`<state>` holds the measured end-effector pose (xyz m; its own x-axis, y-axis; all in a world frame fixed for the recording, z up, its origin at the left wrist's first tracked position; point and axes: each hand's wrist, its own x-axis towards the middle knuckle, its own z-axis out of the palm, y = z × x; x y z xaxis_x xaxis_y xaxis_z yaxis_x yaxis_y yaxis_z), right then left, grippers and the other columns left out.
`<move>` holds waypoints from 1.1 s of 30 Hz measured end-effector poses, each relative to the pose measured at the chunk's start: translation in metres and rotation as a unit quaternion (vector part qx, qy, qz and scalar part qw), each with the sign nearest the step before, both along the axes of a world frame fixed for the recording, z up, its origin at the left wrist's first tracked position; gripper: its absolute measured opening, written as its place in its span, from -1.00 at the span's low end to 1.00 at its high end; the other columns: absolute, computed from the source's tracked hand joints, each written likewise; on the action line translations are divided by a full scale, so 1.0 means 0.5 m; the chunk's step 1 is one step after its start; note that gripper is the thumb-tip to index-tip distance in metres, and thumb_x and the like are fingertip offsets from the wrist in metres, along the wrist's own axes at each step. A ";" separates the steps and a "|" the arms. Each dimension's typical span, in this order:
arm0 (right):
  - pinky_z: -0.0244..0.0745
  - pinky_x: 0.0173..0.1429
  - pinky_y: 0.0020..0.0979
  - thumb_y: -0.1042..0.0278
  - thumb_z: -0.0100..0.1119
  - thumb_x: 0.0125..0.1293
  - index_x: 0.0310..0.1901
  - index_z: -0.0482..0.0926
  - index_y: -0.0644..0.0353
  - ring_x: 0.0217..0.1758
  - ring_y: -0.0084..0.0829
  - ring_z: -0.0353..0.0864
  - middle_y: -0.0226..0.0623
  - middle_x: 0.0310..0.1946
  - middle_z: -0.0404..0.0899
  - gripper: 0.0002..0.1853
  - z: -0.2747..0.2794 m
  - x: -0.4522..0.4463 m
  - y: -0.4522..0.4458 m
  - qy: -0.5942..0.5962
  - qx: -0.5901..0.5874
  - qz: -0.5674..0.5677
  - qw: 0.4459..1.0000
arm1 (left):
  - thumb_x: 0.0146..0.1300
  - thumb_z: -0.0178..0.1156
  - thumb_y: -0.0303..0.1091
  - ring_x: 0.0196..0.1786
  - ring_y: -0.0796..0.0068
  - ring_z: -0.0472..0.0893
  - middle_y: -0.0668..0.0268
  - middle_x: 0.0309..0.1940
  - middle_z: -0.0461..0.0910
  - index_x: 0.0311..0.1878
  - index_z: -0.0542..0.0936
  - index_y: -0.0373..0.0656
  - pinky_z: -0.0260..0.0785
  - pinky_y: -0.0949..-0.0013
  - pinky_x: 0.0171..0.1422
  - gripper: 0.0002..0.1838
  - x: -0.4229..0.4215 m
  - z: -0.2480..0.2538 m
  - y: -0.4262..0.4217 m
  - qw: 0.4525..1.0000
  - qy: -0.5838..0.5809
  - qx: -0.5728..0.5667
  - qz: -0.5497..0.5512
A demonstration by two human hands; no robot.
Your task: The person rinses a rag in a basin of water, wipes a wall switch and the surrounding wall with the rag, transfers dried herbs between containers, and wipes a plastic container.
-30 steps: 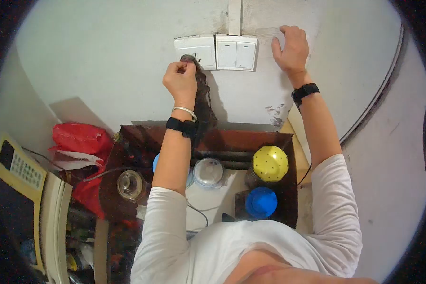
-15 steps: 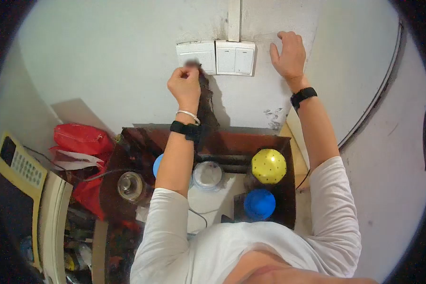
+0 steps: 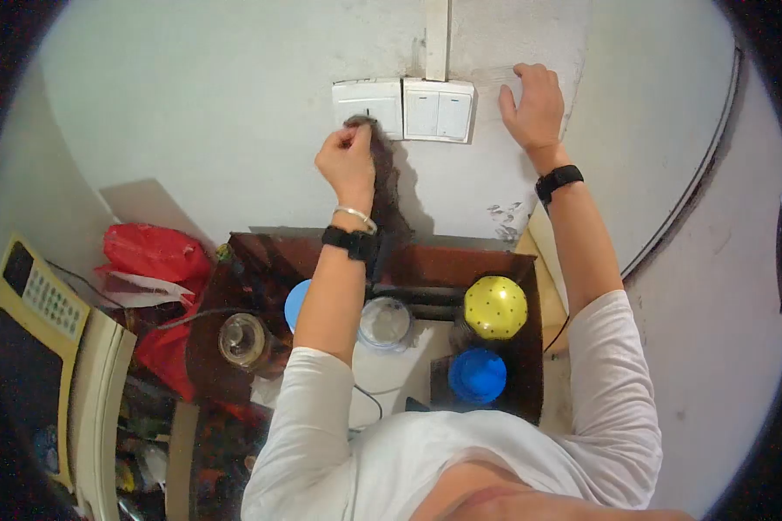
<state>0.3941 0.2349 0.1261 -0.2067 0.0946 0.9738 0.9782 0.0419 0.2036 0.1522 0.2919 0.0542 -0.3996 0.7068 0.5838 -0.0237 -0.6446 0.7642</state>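
Pinched between the fingertips of my left hand (image 3: pixel 347 169) is a dark, ragged cloth (image 3: pixel 391 187), which hangs down the wall beside the wrist. The top of the cloth is at the lower part of a white wall plate (image 3: pixel 367 97). Right of that plate is a double light switch (image 3: pixel 439 111), untouched. My right hand (image 3: pixel 533 108) is raised at the wall right of the switch, its thumb apart from the bent fingers, with nothing in it. Black bands are on both wrists, and a bracelet is on the left.
Below, a brown open-topped box (image 3: pixel 460 259) holds a yellow dotted lid (image 3: pixel 495 307), a blue lid (image 3: pixel 477 375), a clear round container (image 3: pixel 386 324) and a glass jar (image 3: pixel 242 339). A red bag (image 3: pixel 156 253) and a microwave (image 3: pixel 48 347) are at left.
My left hand and the cloth have shifted slightly down and right across the wall plate. My right hand stays by the switch, and the view has moved a little.
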 end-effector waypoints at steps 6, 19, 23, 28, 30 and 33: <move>0.35 -0.19 -0.24 0.31 0.17 -0.05 -0.20 0.45 0.17 -0.23 -0.21 0.40 -0.25 -0.31 0.43 -0.68 -0.011 0.015 0.017 -0.016 0.035 0.002 0.999 | -0.02 0.28 -0.41 -0.62 0.66 0.35 0.36 -0.74 0.45 -0.59 0.53 -0.35 0.23 0.51 -0.52 -0.80 0.009 -0.020 0.017 0.997 0.054 0.019 0.056; 0.34 -0.22 -0.24 0.33 0.18 -0.09 -0.22 0.45 0.15 -0.25 -0.21 0.41 -0.26 -0.34 0.44 -0.68 -0.010 0.020 0.025 -0.029 0.066 0.020 0.997 | -0.02 0.20 -0.46 -0.64 0.56 0.38 0.33 -0.72 0.48 -0.60 0.52 -0.35 0.23 0.48 -0.52 -0.84 -0.005 -0.049 0.014 0.992 0.097 -0.014 0.079; 0.33 -0.24 -0.23 0.33 0.18 -0.09 -0.23 0.45 0.15 -0.28 -0.21 0.40 -0.26 -0.35 0.44 -0.69 -0.006 0.014 0.022 -0.026 0.053 0.015 0.998 | -0.02 0.27 -0.41 -0.59 0.66 0.37 0.35 -0.69 0.50 -0.59 0.53 -0.36 0.23 0.47 -0.51 -0.80 0.006 -0.060 0.026 0.999 0.022 -0.030 0.031; 0.33 -0.25 -0.23 0.33 0.17 -0.08 -0.23 0.45 0.16 -0.31 -0.21 0.39 -0.26 -0.36 0.44 -0.69 -0.010 0.020 0.027 -0.036 0.055 0.018 0.998 | -0.02 0.28 -0.40 -0.61 0.66 0.36 0.39 -0.72 0.46 -0.60 0.53 -0.34 0.21 0.49 -0.52 -0.80 0.036 -0.004 0.008 0.996 0.006 0.061 0.062; 0.33 -0.26 -0.23 0.32 0.18 -0.09 -0.23 0.45 0.16 -0.31 -0.21 0.39 -0.26 -0.36 0.44 -0.68 -0.010 0.024 0.031 -0.057 0.083 0.021 0.995 | -0.02 0.27 -0.41 -0.61 0.65 0.36 0.38 -0.71 0.47 -0.60 0.54 -0.34 0.22 0.49 -0.52 -0.80 0.029 -0.007 0.015 0.996 0.026 0.050 0.068; 0.34 -0.24 -0.23 0.31 0.18 -0.07 -0.21 0.46 0.17 -0.29 -0.20 0.40 -0.25 -0.36 0.44 -0.68 -0.011 0.019 0.023 -0.044 0.057 0.003 0.997 | -0.03 0.27 -0.41 -0.61 0.65 0.37 0.37 -0.71 0.48 -0.60 0.54 -0.33 0.23 0.47 -0.52 -0.81 0.019 -0.016 0.013 0.997 0.036 0.042 0.057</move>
<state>0.4037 0.2465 0.1204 -0.2913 -0.0166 0.9565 0.9564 0.0193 0.2915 0.1617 0.2986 0.0460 -0.4303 0.6065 0.6685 0.1062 -0.7014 0.7048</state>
